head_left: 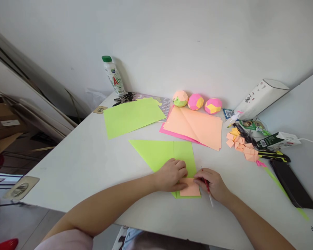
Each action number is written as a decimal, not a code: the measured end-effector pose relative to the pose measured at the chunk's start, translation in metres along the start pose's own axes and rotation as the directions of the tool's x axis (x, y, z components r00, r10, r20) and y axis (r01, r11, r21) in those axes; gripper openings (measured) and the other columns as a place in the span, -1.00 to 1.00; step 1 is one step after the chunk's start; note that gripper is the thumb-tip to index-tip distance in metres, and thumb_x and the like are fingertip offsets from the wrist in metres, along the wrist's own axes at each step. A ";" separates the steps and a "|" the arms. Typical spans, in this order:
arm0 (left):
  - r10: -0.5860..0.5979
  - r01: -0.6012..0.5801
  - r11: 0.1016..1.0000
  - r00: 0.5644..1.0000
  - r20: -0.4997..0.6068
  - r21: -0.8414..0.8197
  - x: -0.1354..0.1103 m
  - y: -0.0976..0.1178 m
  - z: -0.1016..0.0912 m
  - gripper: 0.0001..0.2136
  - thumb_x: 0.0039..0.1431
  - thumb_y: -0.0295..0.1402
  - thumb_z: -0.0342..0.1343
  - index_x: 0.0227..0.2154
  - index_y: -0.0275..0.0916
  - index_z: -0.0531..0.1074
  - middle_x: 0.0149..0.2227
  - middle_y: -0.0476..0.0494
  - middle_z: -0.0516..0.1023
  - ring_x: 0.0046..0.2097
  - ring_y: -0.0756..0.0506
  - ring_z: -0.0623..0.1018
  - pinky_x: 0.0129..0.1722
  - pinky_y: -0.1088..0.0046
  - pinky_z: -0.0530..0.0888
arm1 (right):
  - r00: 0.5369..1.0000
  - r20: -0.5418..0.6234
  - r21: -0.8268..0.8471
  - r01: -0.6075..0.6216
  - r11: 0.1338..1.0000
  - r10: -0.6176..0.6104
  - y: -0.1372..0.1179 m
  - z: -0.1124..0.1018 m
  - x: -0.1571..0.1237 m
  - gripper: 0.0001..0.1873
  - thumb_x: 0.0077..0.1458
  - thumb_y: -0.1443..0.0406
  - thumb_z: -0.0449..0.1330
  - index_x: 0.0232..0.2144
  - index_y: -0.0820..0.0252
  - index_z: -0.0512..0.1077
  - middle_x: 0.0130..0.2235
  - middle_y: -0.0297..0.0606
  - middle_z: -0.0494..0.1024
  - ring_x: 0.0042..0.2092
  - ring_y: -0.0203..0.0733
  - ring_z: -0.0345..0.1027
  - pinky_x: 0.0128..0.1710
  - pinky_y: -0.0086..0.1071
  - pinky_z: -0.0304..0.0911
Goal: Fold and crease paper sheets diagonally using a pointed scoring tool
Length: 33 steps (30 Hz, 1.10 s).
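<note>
A green sheet of paper (159, 152) with a folded crease lies before me, its left part tapering to a point. On its lower right corner rests a small peach paper rectangle (190, 189). My left hand (172, 173) bends its fingers over the green sheet, its thumb pressing the left edge of the peach piece. A slim red pen (207, 185) with a whitish end is held in my right hand (210, 180), whose fingertips touch the peach piece's right upper edge.
Green paper (133, 116) and peach sheets (195, 125) lie farther back. Behind them are three folded-paper balls (195, 101). A bottle (113, 76) stands back left, beside keys (123, 99). On the right are folded peach pieces (241, 144), a cutter (273, 155), a carton (279, 140) and a black case (292, 184).
</note>
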<state>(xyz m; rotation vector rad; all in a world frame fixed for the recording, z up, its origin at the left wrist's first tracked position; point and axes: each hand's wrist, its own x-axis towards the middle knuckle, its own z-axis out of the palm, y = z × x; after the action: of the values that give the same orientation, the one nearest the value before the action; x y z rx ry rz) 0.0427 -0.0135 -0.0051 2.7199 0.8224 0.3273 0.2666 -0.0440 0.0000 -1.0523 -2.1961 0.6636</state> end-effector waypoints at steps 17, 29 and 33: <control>0.003 -0.002 1.000 1.000 0.024 -0.009 0.000 -0.001 -0.001 -0.74 0.10 -0.12 0.11 -0.34 -0.23 0.34 -0.23 -0.10 0.38 -0.27 -0.08 0.38 -0.30 0.38 0.24 | 0.999 -0.027 0.004 0.035 0.999 -0.035 -0.003 0.000 0.002 -0.88 0.19 0.32 0.12 -0.37 0.17 0.43 -0.47 -0.27 0.43 -0.48 -0.29 0.30 -0.49 -0.40 0.28; -0.038 0.039 0.999 0.999 0.023 -0.038 0.000 0.001 -0.002 -0.73 0.08 -0.11 0.14 -0.36 -0.23 0.35 -0.23 -0.10 0.37 -0.28 -0.08 0.36 -0.27 0.38 0.25 | 1.000 -0.011 -0.010 0.029 1.000 -0.029 -0.001 0.000 0.000 -0.89 0.18 0.34 0.12 -0.37 0.18 0.43 -0.49 -0.31 0.39 -0.49 -0.31 0.24 -0.51 -0.41 0.22; -0.059 0.060 0.997 0.998 0.018 -0.052 0.000 0.002 -0.002 -0.73 0.06 -0.12 0.16 -0.40 -0.24 0.36 -0.24 -0.09 0.37 -0.29 -0.06 0.36 -0.27 0.38 0.25 | 1.000 -0.002 -0.011 0.025 1.000 -0.025 0.000 0.000 -0.001 -0.90 0.18 0.35 0.12 -0.38 0.18 0.42 -0.50 -0.32 0.37 -0.49 -0.31 0.22 -0.51 -0.42 0.21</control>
<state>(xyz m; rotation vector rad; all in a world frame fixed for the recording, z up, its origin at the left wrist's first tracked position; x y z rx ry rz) 0.0436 -0.0150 -0.0025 2.6406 0.8758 0.3092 0.2668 -0.0445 0.0000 -1.0295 -2.2102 0.6399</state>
